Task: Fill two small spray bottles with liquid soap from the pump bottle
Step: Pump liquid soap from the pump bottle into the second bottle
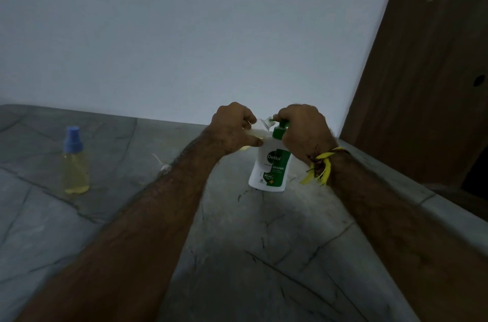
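The second filling is going on, I think. The right hand (303, 131) is on top of the pump bottle (270, 166), its fingers curled over the green pump head. The pump bottle stands on the counter (237, 242) near the back edge. The left hand (232, 129) holds a small clear bottle (254, 134) tipped under the spout, fingers wrapped around it. A full spray bottle (75, 160) with a blue cap stands well apart, toward the left edge. Next, press down slowly and keep the small mouth right under the spout.
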